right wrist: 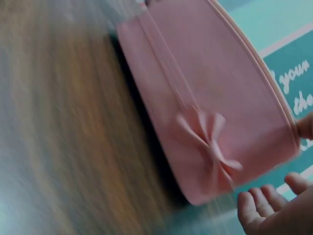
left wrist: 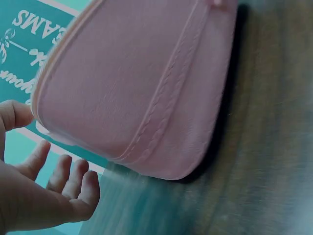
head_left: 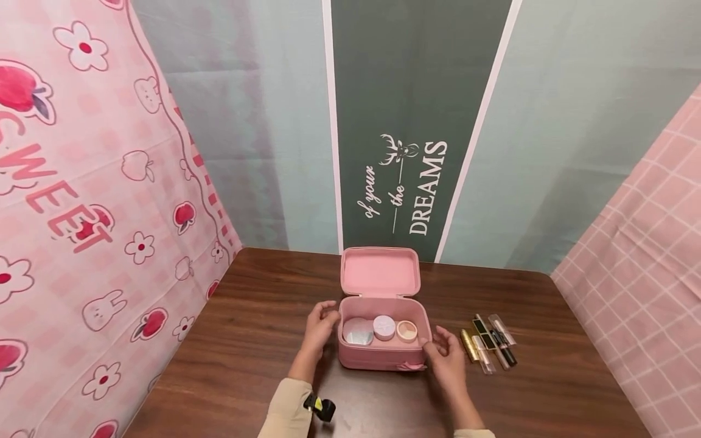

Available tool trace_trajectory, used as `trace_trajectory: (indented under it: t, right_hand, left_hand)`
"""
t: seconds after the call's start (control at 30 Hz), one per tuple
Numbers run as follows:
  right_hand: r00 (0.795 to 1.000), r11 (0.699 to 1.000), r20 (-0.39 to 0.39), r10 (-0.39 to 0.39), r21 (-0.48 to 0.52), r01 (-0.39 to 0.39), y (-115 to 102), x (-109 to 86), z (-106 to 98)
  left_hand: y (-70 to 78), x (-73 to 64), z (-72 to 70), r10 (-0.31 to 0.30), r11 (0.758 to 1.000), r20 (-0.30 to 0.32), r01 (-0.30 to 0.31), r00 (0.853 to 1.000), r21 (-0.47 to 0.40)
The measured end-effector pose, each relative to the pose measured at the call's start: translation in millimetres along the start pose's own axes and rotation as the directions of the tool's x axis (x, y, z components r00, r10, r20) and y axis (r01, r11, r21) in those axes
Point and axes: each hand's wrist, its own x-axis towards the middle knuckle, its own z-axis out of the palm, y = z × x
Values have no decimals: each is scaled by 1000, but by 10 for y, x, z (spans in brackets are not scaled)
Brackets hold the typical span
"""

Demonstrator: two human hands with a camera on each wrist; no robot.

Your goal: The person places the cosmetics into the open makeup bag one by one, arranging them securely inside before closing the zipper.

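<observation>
A pink cosmetic case [head_left: 364, 358] stands on the table with its lid [head_left: 380, 272] raised at the back. Inside lie a round silvery compact [head_left: 358, 333], a pale lilac round container [head_left: 384, 327] and a small round powder pot [head_left: 407, 331]. My left hand [head_left: 320, 328] is at the case's left side, its thumb by the rim and fingers loosely bent. At the right front corner, my right hand [head_left: 448, 362] has its thumb at the rim, with the other fingers relaxed outside. A pink bow [right wrist: 210, 144] decorates the front of the case.
Right of the case lie several makeup tubes, including a gold one [head_left: 469, 346] and a dark one [head_left: 506, 354]. The wooden table [head_left: 235, 371] reaches a printed cloth backdrop [head_left: 290, 152]. A black strap device [head_left: 323, 409] sits on my left wrist.
</observation>
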Motion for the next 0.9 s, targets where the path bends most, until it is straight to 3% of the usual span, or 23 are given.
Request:
trace_trajectory:
  t: [0.03,0.17,0.3,0.43,0.67,0.77,0.9]
  right_hand:
    - [1000,1000,-12,6,8,-6,8,-18,23]
    - [998,999,-56,8,41,-5,68,-59,99]
    - [999,999,-53,-6,50,8,110,-59,108]
    - [999,998,-51,3,60,0,116,-65,95]
    - [995,997,-93,18,82,-10,123,-21,111]
    - [992,996,-124,10,90,2,129,50,100]
    - [992,993,-127,19,114,-5,142,174,59]
  left_hand:
    - [50,1,2,8,1000,11,-8,1000,-5]
    - [-10,80,7,35,999,39,-34,999,-28]
    - [-28,64,5,67,997,25,-67,997,-24]
    - [-62,79,14,63,998,35,-62,997,-30]
    - [-383,265,17,13,997,44,-9,999,-71]
    - [-461,230,18,-4,996,46,8,999,-87]
    - [-494,81,28,-28,991,60,36,998,-128]
